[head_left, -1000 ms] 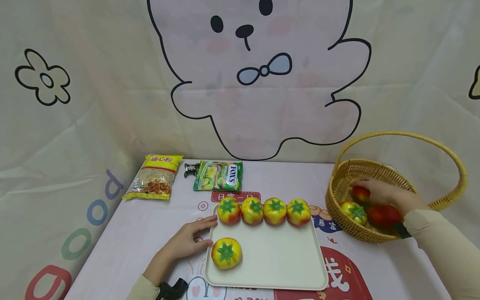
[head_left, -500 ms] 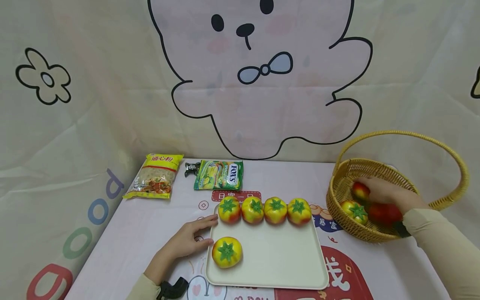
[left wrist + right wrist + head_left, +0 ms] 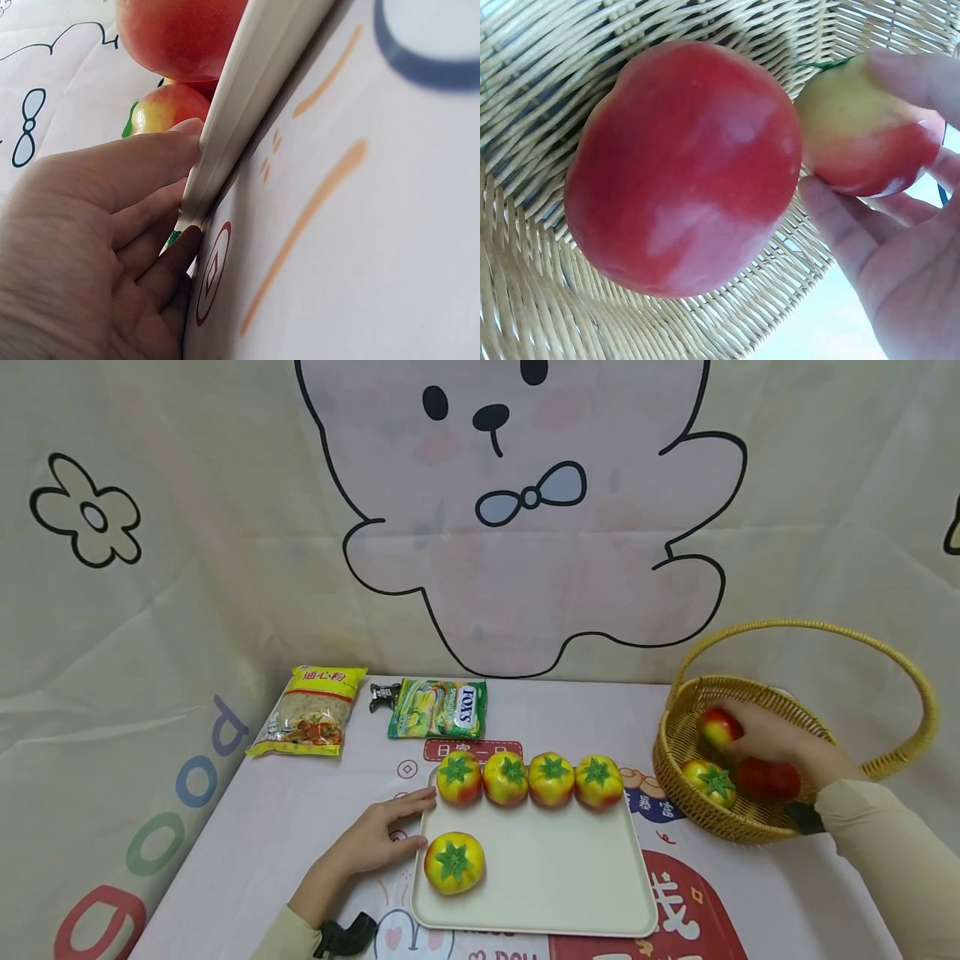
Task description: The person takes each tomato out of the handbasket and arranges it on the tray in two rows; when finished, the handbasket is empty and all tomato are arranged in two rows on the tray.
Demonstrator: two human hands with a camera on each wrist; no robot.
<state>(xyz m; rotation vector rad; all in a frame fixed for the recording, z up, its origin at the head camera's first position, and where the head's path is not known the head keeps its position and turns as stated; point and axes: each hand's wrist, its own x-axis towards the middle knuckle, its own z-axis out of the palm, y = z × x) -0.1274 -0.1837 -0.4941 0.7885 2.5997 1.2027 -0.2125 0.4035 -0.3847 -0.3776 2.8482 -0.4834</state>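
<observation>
In the basket point(image 3: 678, 793) at right, my right hand point(image 3: 780, 739) grips a small red-and-yellow toy tomato point(image 3: 718, 728) between thumb and fingers; the right wrist view shows this grip beside a larger red tomato point(image 3: 682, 172). A yellow tomato point(image 3: 708, 783) with a green star-shaped top also lies in the basket. My left hand point(image 3: 375, 839) rests at the left edge of a white tray point(image 3: 562, 877), thumb and fingertips touching its rim. On the tray, several tomatoes point(image 3: 551, 779) stand in a row along the far edge, and one larger tomato point(image 3: 453, 863) sits near the left side.
A yellow pasta bag point(image 3: 309, 712), a green candy bag point(image 3: 437, 710) and a small black wrapped item point(image 3: 384, 697) lie at the back of the table. The basket's tall handle point(image 3: 795, 625) arches over its opening. A printed cloth hangs behind.
Inside the basket, my right hand has shifted slightly, and the small tomato in it has turned and shows more yellow. The left hand stays at the tray's edge.
</observation>
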